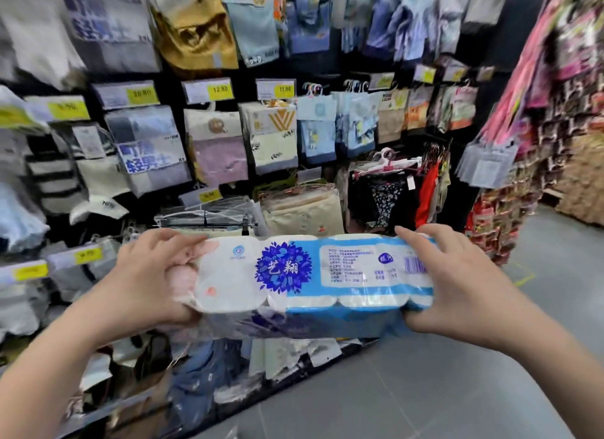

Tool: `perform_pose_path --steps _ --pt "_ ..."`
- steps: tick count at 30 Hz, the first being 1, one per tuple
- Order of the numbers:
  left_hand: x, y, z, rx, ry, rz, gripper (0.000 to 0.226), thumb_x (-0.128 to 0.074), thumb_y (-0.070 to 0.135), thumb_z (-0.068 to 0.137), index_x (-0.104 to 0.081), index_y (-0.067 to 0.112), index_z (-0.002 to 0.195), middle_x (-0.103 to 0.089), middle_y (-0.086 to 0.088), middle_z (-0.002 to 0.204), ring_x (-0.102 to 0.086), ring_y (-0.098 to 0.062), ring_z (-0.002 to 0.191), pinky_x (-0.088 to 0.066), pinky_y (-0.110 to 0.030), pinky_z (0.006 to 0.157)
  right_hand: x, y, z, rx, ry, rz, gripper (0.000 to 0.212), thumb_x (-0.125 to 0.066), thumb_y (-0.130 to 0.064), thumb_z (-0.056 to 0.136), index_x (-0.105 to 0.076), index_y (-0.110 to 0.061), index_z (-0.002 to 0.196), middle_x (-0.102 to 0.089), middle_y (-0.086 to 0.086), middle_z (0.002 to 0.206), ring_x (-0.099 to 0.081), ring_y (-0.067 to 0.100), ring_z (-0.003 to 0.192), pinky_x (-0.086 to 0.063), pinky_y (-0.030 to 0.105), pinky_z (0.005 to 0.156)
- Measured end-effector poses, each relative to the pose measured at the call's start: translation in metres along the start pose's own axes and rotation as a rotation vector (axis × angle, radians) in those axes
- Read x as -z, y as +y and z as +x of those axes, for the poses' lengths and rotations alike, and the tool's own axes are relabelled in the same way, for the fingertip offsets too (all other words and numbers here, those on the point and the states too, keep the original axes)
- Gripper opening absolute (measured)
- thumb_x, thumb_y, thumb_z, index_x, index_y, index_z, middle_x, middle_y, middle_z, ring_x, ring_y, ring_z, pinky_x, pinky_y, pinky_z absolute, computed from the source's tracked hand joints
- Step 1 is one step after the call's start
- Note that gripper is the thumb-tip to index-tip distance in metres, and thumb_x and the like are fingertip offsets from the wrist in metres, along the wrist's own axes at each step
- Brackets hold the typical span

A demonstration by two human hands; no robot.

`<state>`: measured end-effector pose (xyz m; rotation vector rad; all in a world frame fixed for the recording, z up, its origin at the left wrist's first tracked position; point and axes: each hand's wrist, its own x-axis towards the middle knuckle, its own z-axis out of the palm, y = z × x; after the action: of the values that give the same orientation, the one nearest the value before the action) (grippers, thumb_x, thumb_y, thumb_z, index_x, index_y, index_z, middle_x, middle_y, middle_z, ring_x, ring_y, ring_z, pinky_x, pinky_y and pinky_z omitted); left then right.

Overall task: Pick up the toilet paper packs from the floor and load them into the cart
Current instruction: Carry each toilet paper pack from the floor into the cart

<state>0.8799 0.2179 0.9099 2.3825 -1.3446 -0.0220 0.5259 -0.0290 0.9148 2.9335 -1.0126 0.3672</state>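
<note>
A long toilet paper pack [313,275], white rolls in clear and blue plastic with a purple flower print, is held level in the air in front of me. My left hand [147,281] grips its left end, fingers over the top and thumb underneath. At the other end, my right hand [457,281] clamps the pack the same way. No cart is in view.
A black display wall [228,128] of hanging packaged towels and socks with yellow price tags stands straight ahead, its base shelf [261,373] close to my arms. Hung garments [408,183] and a snack rack [510,216] fill the right. Grey floor tiles [425,389] stretch to the lower right.
</note>
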Motion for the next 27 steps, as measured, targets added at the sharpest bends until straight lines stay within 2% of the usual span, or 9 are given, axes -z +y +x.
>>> perform_pose_path --steps 3,6,11,18,21,24,27 --pt "0.012 0.006 -0.002 -0.019 0.002 -0.016 0.101 -0.073 0.056 0.028 -0.037 0.073 0.12 -0.034 0.017 0.127 -0.036 -0.021 0.122 -0.036 -0.039 0.103 0.009 -0.001 0.003 0.013 0.003 0.015 0.121 -0.06 -0.065 0.051 -0.024 -0.03 0.16 -0.033 -0.003 0.146 -0.04 0.02 0.136 -0.04 0.037 0.112" --pt "0.02 0.008 -0.005 -0.025 0.005 -0.037 0.101 -0.075 0.054 0.031 -0.038 0.073 0.124 -0.031 0.021 0.126 -0.031 -0.015 0.118 -0.033 -0.033 0.1 0.014 -0.005 0.011 0.026 0.006 0.027 0.12 -0.061 -0.063 0.051 -0.024 -0.029 0.16 -0.033 -0.004 0.146 -0.041 0.019 0.133 -0.04 0.035 0.112" --pt "0.03 0.002 -0.006 0.022 0.016 -0.049 0.109 -0.071 0.052 0.033 -0.042 0.061 0.138 -0.03 0.02 0.129 -0.026 -0.013 0.118 -0.032 -0.031 0.102 0.014 -0.016 0.029 0.033 -0.011 0.013 0.122 -0.062 -0.065 0.052 -0.018 -0.032 0.161 -0.029 -0.004 0.148 -0.038 0.02 0.135 -0.04 0.035 0.112" --pt "0.043 -0.015 -0.017 0.076 0.06 -0.059 0.104 -0.064 0.055 0.033 -0.042 0.063 0.134 -0.03 0.02 0.129 -0.022 -0.01 0.122 -0.03 -0.033 0.106 0.007 -0.04 0.048 0.075 -0.014 0.036 0.124 -0.06 -0.07 0.05 -0.018 -0.033 0.161 -0.029 -0.005 0.147 -0.036 0.019 0.137 -0.039 0.036 0.112" --pt "0.045 -0.024 -0.025 0.101 0.06 -0.055 0.102 -0.067 0.053 0.034 -0.038 0.066 0.131 -0.028 0.023 0.127 -0.019 -0.005 0.12 -0.03 -0.036 0.109 0.002 -0.053 0.053 0.085 -0.024 0.062 0.124 -0.059 -0.068 0.049 -0.017 -0.035 0.161 -0.029 -0.005 0.146 -0.036 0.019 0.136 -0.039 0.036 0.112" --pt "0.046 -0.035 -0.036 0.135 0.047 -0.043 0.104 -0.071 0.05 0.035 -0.042 0.065 0.133 -0.029 0.021 0.13 -0.023 -0.013 0.133 -0.028 -0.038 0.112 -0.003 -0.066 0.056 0.097 -0.045 0.069 0.123 -0.058 -0.066 0.047 -0.019 -0.036 0.159 -0.031 -0.004 0.146 -0.037 0.02 0.134 -0.039 0.036 0.11" --pt "0.044 -0.04 -0.05 0.175 0.059 -0.029 0.106 -0.067 0.053 0.033 -0.044 0.061 0.137 -0.03 0.018 0.134 -0.025 -0.02 0.135 -0.028 -0.039 0.114 -0.007 -0.073 0.06 0.133 -0.047 0.082 0.119 -0.059 -0.064 0.047 -0.023 -0.036 0.157 -0.032 -0.003 0.145 -0.039 0.021 0.132 -0.041 0.036 0.109"
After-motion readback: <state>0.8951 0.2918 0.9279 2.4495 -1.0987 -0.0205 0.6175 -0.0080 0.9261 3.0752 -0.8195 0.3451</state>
